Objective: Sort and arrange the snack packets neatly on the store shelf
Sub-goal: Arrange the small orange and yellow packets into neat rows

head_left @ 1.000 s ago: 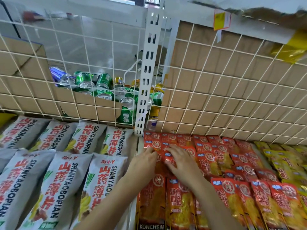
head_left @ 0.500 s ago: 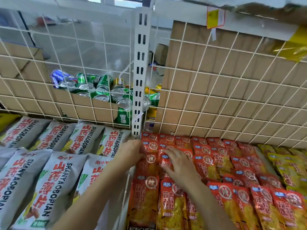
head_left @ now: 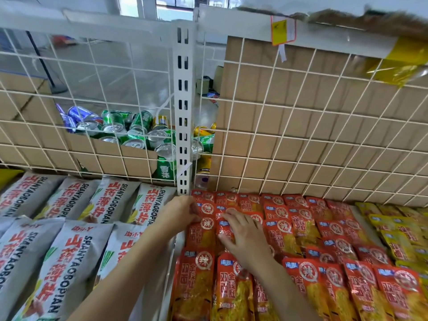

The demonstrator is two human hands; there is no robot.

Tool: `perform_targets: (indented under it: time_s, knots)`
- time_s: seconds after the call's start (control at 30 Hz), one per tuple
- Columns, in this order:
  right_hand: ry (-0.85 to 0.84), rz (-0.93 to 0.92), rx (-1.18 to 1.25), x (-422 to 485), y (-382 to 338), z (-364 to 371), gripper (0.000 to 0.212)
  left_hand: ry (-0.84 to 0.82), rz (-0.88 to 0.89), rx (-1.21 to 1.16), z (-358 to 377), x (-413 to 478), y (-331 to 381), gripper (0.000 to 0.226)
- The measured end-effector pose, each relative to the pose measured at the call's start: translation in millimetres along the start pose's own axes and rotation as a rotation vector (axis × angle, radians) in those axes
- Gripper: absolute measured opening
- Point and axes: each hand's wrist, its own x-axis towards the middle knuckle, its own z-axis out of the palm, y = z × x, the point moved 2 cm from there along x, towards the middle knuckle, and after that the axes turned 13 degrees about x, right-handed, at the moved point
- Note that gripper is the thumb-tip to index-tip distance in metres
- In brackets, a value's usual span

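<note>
Red snack packets lie in overlapping rows across the lower middle and lower right of the frame, each one lapped over the one behind it so the printed fronts show. The two hands work at the left end of that block, just below the foot of the slotted upright post. The left hand has its fingers curled at the outer edge of the leftmost column and seems to pinch a packet there, probably to keep that column square against the bay's side. The right hand lies open and flat, fingers spread, pressing down on the packets beside it, likely to hold them while the edge is trued. Room is tight: grey-white packets fill the lower left bay up to the divider, and the wire grid closes the back, with cardboard and cans behind it. A thin bare strip of shelf separates the red block from the yellow packets at the right edge. Any shifting looks easiest toward the near edge or upward, since the sides and back are hemmed in.
</note>
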Motion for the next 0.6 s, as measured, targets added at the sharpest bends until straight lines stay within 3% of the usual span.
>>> perform_targets:
  time_s: [0.17,0.3,0.43,0.6]
  knots:
    - [0.023,-0.006,0.003,0.9,2.0,2.4,0.09,0.106,0.013,0.02,-1.9,-7.9,-0.8,0.022]
    - [0.023,-0.012,0.007,0.2,1.4,1.8,0.086,0.238,0.068,-0.033,-8.6,-26.3,-4.1,0.012]
    - [0.013,-0.012,0.04,-0.7,-0.2,-1.0,0.06,0.21,0.094,-0.057,-8.8,-50.2,-6.1,0.012]
    - [0.131,-0.096,0.131,-12.6,-8.1,-6.2,0.044,0.154,0.09,-0.072,9.0,-74.9,-1.3,0.018]
